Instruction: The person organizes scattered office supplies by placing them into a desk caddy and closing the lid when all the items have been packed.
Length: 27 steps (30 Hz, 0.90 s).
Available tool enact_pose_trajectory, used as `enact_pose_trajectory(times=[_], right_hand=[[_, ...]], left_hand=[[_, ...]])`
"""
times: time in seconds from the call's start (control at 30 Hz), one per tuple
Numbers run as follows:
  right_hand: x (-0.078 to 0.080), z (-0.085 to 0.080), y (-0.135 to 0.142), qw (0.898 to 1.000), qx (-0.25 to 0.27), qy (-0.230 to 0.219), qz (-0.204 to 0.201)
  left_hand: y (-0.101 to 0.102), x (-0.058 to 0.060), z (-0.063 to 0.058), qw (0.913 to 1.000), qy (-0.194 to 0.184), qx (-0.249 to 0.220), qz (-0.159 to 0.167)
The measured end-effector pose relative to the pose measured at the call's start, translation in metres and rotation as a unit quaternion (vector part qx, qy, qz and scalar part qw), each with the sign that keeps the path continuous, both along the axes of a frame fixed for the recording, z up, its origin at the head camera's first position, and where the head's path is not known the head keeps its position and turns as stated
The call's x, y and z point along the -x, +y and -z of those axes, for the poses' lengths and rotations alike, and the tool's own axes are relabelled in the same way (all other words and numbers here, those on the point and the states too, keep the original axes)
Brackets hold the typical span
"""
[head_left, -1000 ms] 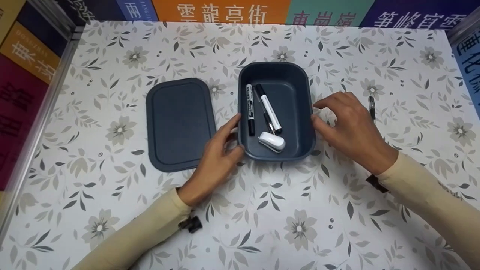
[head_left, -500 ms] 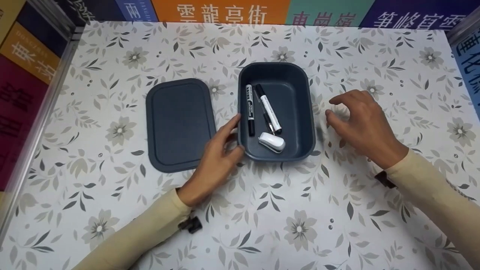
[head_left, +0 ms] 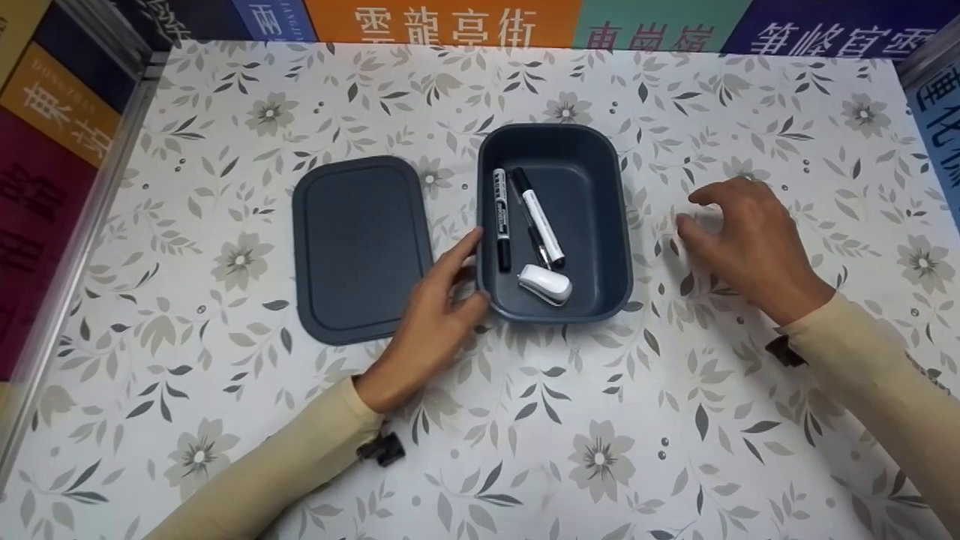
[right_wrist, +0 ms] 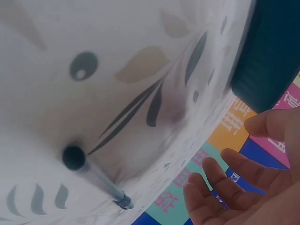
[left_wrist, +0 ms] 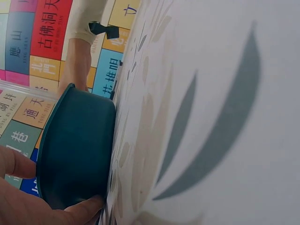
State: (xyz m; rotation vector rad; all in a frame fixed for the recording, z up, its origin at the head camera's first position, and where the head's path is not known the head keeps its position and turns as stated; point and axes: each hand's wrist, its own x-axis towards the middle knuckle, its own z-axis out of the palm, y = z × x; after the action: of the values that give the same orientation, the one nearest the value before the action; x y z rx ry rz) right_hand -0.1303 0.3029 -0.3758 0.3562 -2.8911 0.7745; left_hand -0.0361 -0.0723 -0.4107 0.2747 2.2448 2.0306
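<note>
A dark blue-grey rectangular box (head_left: 592, 225) stands uncovered in the middle of the table in the head view. Inside lie a white-and-black marker (head_left: 502, 217), a white marker with black ends (head_left: 543, 225), a thin pen (head_left: 537, 244) between them and a small white rounded object (head_left: 545, 283). My left hand (head_left: 431, 319) rests its fingertips against the box's left wall, also seen in the left wrist view. To the right, apart from the box, hovers my right hand (head_left: 754, 244), fingers loosely bent around nothing. A pen (right_wrist: 101, 178) lies on the table below it, hidden in the head view.
The matching flat lid (head_left: 360, 247) lies left of the box, partly behind my left hand. A flower-patterned cover (head_left: 525, 450) spreads over the table. Colourful panels with large characters (head_left: 442, 22) stand along the back and sides.
My right hand has left the box's right wall and moved to the right, now covering the pen there. The left hand and the box stay where they were.
</note>
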Motion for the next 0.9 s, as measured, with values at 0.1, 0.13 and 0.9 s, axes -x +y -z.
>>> enact_pose_trajectory(times=[0.1,0.13,0.9], right_hand=[[0.003,0.002,0.004,1.000,-0.002,-0.011,0.010],[0.004,0.002,0.006,1.000,-0.003,-0.013,0.013],[0.016,0.014,0.044,0.996,-0.060,-0.032,0.050]], left_hand=[[0.000,0.000,0.000,1.0000,0.000,-0.004,0.003],[0.000,0.000,0.000,1.0000,0.001,-0.004,0.003],[0.000,-0.001,0.000,1.0000,-0.003,0.000,-0.001]])
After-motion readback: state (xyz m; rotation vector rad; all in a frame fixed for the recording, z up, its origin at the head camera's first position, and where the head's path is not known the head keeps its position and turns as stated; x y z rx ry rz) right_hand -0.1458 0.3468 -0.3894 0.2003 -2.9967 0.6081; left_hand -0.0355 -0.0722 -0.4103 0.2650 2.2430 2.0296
